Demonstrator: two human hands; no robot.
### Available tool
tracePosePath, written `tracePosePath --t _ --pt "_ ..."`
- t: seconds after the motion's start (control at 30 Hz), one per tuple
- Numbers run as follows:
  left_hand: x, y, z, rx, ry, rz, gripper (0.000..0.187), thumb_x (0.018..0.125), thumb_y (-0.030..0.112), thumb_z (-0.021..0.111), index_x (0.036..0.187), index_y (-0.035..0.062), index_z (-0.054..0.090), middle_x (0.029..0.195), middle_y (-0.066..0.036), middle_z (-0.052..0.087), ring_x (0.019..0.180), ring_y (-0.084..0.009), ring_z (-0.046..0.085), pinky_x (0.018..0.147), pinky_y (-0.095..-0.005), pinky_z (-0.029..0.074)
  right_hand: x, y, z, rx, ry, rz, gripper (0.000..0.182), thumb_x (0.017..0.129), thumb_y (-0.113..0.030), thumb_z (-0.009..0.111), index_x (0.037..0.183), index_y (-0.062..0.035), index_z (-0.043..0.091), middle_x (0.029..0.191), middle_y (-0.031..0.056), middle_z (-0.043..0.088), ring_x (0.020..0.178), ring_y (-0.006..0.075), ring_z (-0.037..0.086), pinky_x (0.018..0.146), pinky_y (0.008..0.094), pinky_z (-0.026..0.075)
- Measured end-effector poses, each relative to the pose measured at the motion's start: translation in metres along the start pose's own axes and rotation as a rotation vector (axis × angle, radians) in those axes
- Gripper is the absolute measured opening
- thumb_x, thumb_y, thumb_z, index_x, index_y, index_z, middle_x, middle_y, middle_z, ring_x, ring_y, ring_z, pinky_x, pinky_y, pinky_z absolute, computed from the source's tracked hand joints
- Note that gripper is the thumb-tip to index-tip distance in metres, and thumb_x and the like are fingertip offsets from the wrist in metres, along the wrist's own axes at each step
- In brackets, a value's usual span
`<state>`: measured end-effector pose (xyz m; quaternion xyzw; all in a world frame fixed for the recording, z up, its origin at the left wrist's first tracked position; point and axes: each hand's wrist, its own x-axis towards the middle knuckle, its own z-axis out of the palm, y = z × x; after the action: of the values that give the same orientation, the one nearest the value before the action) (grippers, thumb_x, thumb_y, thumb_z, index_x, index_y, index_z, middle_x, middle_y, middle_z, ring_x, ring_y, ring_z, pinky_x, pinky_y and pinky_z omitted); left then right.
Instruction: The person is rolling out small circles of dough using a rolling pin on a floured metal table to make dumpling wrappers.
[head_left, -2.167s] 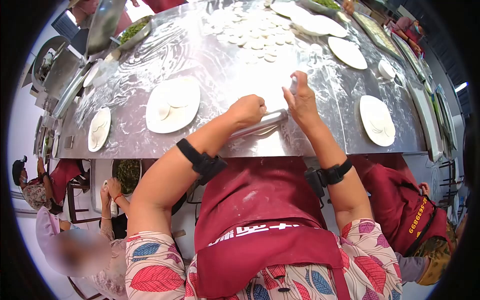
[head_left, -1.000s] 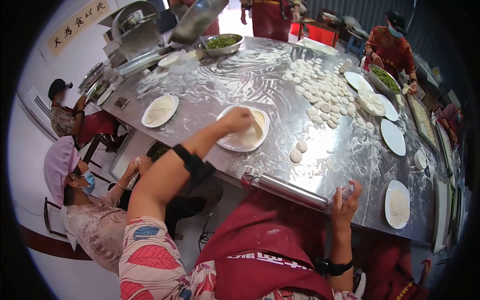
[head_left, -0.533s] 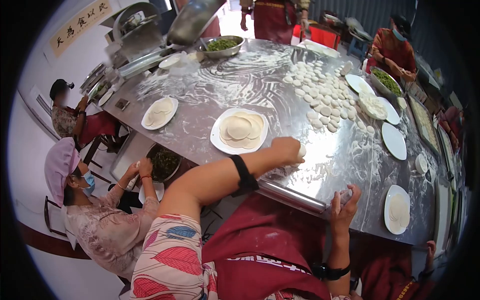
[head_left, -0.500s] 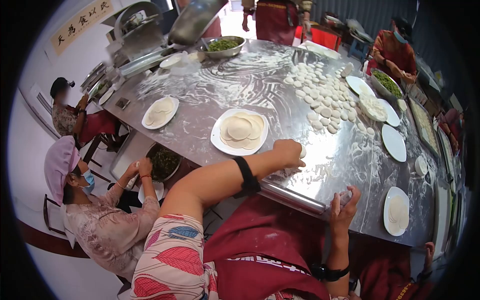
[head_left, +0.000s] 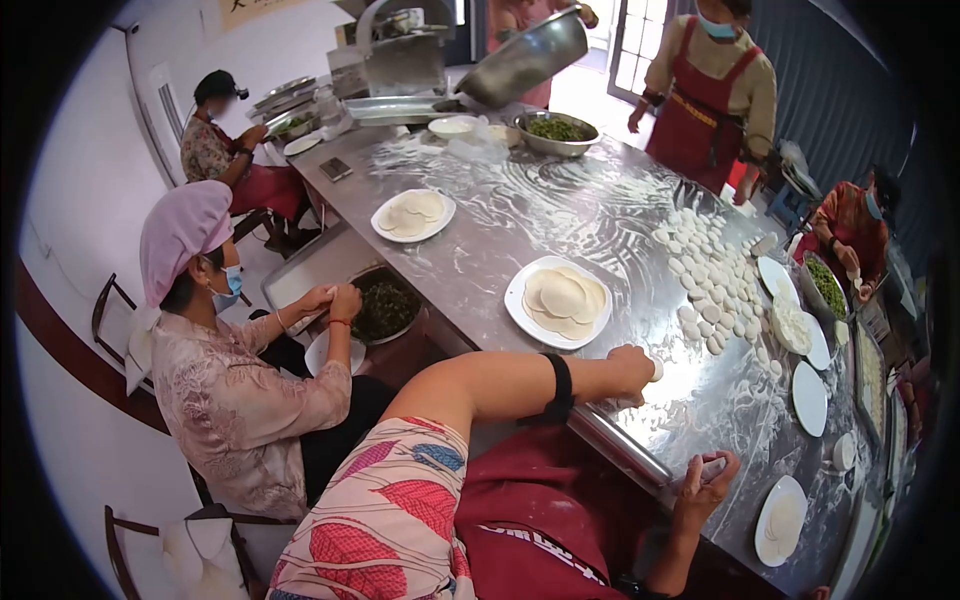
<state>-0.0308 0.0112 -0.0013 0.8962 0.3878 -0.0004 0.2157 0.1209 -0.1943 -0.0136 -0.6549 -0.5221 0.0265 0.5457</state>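
My left hand (head_left: 630, 374) is closed at the table's near edge, and a small white dough piece (head_left: 657, 371) shows beside its fingers. Further right, over the near edge, my right hand (head_left: 708, 482) has its fingers curled around a pale, rounded object that I cannot make out. A white plate (head_left: 516, 314) stacked with flat round dough wrappers (head_left: 562, 298) lies beyond my left forearm. Many small dough discs (head_left: 712, 285) are spread on the floured steel table (head_left: 480, 255) beyond my left hand.
Another wrapper plate (head_left: 413, 216) lies further left, and one (head_left: 780, 522) lies at right. Plates (head_left: 810, 400) and a flour bowl (head_left: 792, 328) line the right side. A bowl of green filling (head_left: 557, 133) stands at the back. A seated person (head_left: 260, 385) works close at left.
The view has swung left, so the table's contents appear further right and lower. My left hand stays closed by the dough piece. A person at the back now shows more fully.
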Motion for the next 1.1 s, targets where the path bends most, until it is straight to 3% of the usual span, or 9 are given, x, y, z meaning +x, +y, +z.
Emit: tracePosePath --t 0.2,0.4,0.5,0.57,0.63,0.7,0.77,0.93,1.1 --pt "0.016 -0.003 0.025 -0.252 0.233 0.119 0.039 0.06 0.028 0.078 0.084 0.0024 0.06 0.089 -0.018 0.062 0.087 -0.0347 0.06 0.073 -0.0424 0.048 -0.001 -0.004 0.002 0.174 -0.015 0.161 0.028 0.087 -0.006 0.055 0.111 -0.0085 0.041 0.082 0.0056 0.049 0.061 0.0116 0.051 0.054 0.0239 0.044" --pt "0.019 0.028 0.048 -0.294 -0.128 0.278 0.021 0.058 0.011 0.07 0.077 0.0041 0.064 0.076 -0.015 0.065 0.077 -0.031 0.063 0.065 -0.0373 0.049 -0.002 0.007 0.003 0.149 -0.011 0.119 0.031 0.087 -0.007 0.055 0.114 -0.0099 0.041 0.079 0.006 0.049 0.058 0.0102 0.049 0.053 0.0241 0.043" --pt "0.011 0.028 0.046 -0.39 -0.107 0.307 0.019 0.06 0.011 0.069 0.077 0.0027 0.065 0.077 -0.015 0.065 0.077 -0.0315 0.064 0.066 -0.0387 0.049 0.002 0.011 -0.001 0.069 -0.032 0.205 0.035 0.086 -0.009 0.055 0.118 -0.0063 0.041 0.087 0.0092 0.051 0.064 0.0143 0.052 0.06 0.0282 0.045" --pt "0.027 0.022 0.06 -0.205 -0.09 0.41 0.023 0.063 0.017 0.07 0.077 0.0006 0.065 0.076 -0.017 0.065 0.075 -0.0335 0.063 0.065 -0.041 0.048 0.019 0.029 0.002 -0.143 -0.021 0.004 0.039 0.084 -0.011 0.055 0.119 -0.0014 0.042 0.099 0.0149 0.052 0.078 0.0208 0.055 0.073 0.0331 0.046" --pt "0.034 0.021 0.065 -0.247 -0.116 0.332 0.031 0.064 0.027 0.073 0.075 -0.0005 0.065 0.073 -0.019 0.064 0.072 -0.0355 0.062 0.062 -0.0431 0.048 0.035 0.057 0.013 -0.251 0.019 -0.134 0.041 0.082 -0.011 0.056 0.118 0.0019 0.045 0.114 0.023 0.051 0.103 0.0357 0.053 0.09 0.0395 0.041" --pt "0.044 0.013 0.072 -0.173 -0.043 0.433 0.034 0.068 0.032 0.072 0.074 -0.0009 0.065 0.071 -0.019 0.064 0.064 -0.0345 0.061 0.058 -0.0439 0.046 0.044 0.062 0.02 -0.309 0.062 -0.281 0.033 0.083 -0.007 0.054 0.114 0.0014 0.046 0.106 0.0232 0.053 0.093 0.0359 0.056 0.08 0.0407 0.046" --pt "0.022 0.021 0.042 -0.151 -0.134 0.321 0.028 0.072 0.028 0.065 0.071 -0.0004 0.067 0.069 -0.021 0.062 0.064 -0.0374 0.061 0.058 -0.0433 0.048 0.038 0.033 0.012 -0.078 -0.029 -0.031 0.03 0.082 -0.004 0.055 0.109 -0.0037 0.044 0.086 0.0173 0.052 0.055 0.0266 0.051 0.053 0.0409 0.041" --pt "-0.009 0.014 0.022 -0.452 -0.183 0.22 0.015 0.073 0.013 0.067 0.079 0.0003 0.062 0.072 -0.012 0.063 0.066 -0.0224 0.061 0.063 -0.0344 0.048 0.006 0.002 -0.002 -0.038 -0.016 0.042 0.035 0.081 -0.006 0.062 0.11 -0.0071 0.042 0.072 0.0116 0.055 0.06 0.0222 0.059 0.055 0.0342 0.047" --pt "-0.003 0.031 0.024 -0.323 -0.098 0.3 0.013 0.076 0.011 0.065 0.083 0.0 0.064 0.071 -0.012 0.063 0.067 -0.0208 0.06 0.065 -0.0333 0.047 0.052 0.022 0.021 -0.125 0.005 -0.035 0.038 0.079 -0.01 0.066 0.108 -0.0028 0.042 0.092 0.0244 0.059 0.079 0.0434 0.059 0.067 0.0442 0.048"
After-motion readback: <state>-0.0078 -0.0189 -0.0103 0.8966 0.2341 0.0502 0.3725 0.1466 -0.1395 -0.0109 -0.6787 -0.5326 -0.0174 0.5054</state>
